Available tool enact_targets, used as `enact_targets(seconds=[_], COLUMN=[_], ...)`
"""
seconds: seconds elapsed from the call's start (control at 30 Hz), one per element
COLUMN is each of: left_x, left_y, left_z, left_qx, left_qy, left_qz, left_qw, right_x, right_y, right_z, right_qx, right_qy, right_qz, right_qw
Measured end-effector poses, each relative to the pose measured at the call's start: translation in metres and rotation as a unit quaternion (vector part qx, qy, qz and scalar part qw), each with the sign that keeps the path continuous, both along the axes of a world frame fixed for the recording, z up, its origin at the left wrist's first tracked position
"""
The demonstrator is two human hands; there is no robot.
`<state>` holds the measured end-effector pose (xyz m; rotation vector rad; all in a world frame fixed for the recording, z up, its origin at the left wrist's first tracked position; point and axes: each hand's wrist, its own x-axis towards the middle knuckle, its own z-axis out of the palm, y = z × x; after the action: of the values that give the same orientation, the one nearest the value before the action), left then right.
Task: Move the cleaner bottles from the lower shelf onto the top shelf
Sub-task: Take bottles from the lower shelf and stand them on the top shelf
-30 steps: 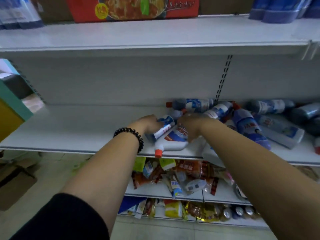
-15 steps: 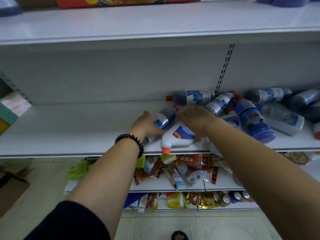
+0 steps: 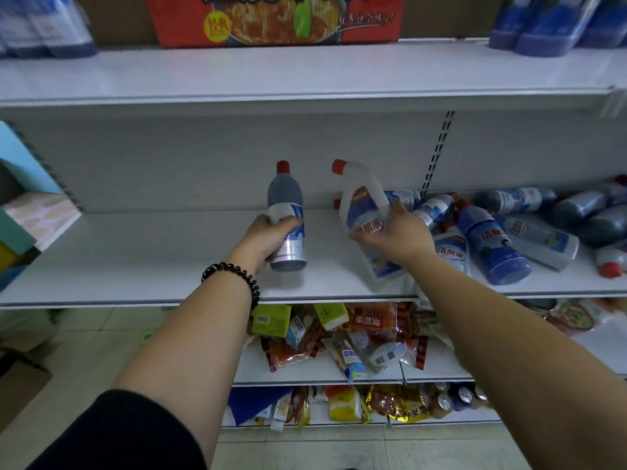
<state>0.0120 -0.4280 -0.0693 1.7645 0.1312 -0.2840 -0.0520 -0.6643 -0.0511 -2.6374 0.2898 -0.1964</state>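
My left hand (image 3: pixel 268 234) grips a dark round cleaner bottle (image 3: pixel 285 201) with a red cap, held upright just above the lower shelf (image 3: pixel 135 259). My right hand (image 3: pixel 395 232) grips a white angle-necked cleaner bottle (image 3: pixel 361 195) with a red cap, also lifted upright. Several more cleaner bottles (image 3: pixel 492 242) lie tumbled on the right part of the lower shelf. The top shelf (image 3: pixel 305 72) runs above, white, with a bare stretch along its front.
On the top shelf stand a red printed carton (image 3: pixel 274 18), blue packs at the left (image 3: pixel 44 28) and blue bottles at the right (image 3: pixel 549 25). Boxes (image 3: pixel 30 212) sit at the lower shelf's left end. Snack packets (image 3: pixel 339 334) fill the shelves below.
Both hands have lifted their bottles off the lower shelf and turned them from lying to upright, caps upward. The view has tilted up a little.
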Motion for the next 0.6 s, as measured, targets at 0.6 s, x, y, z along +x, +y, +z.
enact_targets(seconds=[0.6], left_x=[-0.1], left_y=[-0.013], left_z=[0.066], left_qx=[-0.109], left_qy=[-0.063], left_qz=[-0.143], left_qw=[0.982], right_x=[-0.107], right_y=[0.043], right_z=[0.039], right_qx=[0.462], right_qy=[-0.13], right_qz=[-0.148], right_qw=[0.865])
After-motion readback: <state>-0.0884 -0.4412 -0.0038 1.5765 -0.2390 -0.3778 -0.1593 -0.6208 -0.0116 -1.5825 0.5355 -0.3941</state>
